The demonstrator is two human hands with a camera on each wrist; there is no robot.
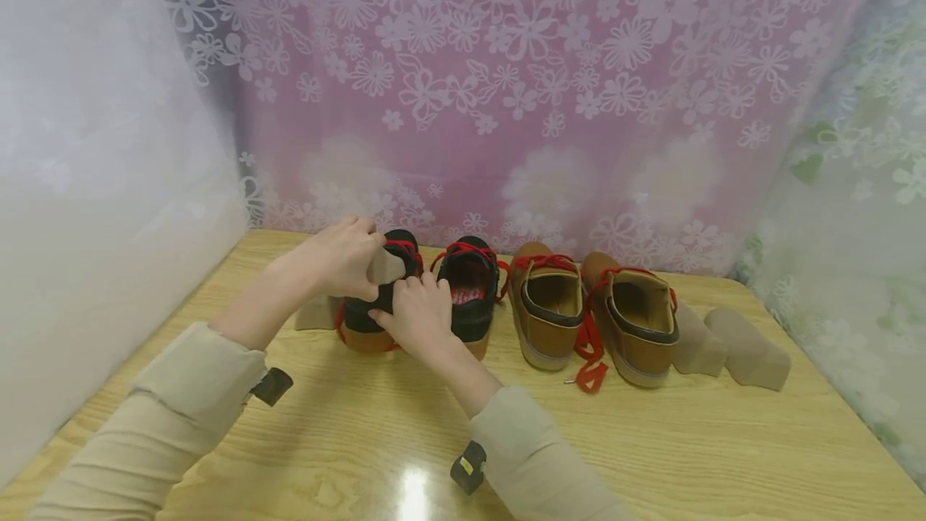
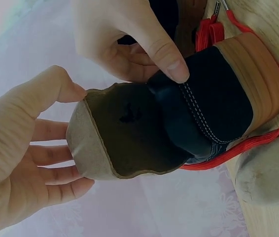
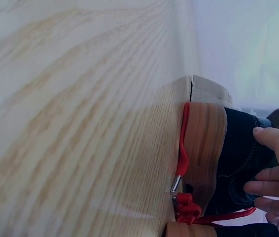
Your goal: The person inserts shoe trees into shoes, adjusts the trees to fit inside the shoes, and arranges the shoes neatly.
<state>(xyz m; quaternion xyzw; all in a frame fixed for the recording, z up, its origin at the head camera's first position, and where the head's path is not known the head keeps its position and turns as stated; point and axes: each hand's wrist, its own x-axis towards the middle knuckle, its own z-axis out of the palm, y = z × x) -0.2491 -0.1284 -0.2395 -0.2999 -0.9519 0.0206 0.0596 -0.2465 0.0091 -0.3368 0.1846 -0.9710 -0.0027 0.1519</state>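
Observation:
A hollow beige shoe insert (image 1: 386, 265) is pinched at its end by my left hand (image 1: 336, 257), thumb on one side and fingers on the other. In the left wrist view, the insert's (image 2: 91, 140) far end meets the opening of a black shoe (image 2: 218, 94); how deep it reaches is hidden. My right hand (image 1: 423, 316) pinches that black shoe's (image 1: 366, 318) heel, with the thumb on the outside near the white stitching. The shoe has a brown sole and red laces, and stands on the table with its toe to the back.
Right of it is a second black shoe (image 1: 473, 313), then two brown shoes (image 1: 537, 332) (image 1: 640, 360) with red laces. Two beige inserts (image 1: 698, 340) (image 1: 748, 350) lie at the right; another insert (image 1: 316, 314) lies left of the black shoe. A pink curtain (image 1: 492, 143) hangs behind the table.

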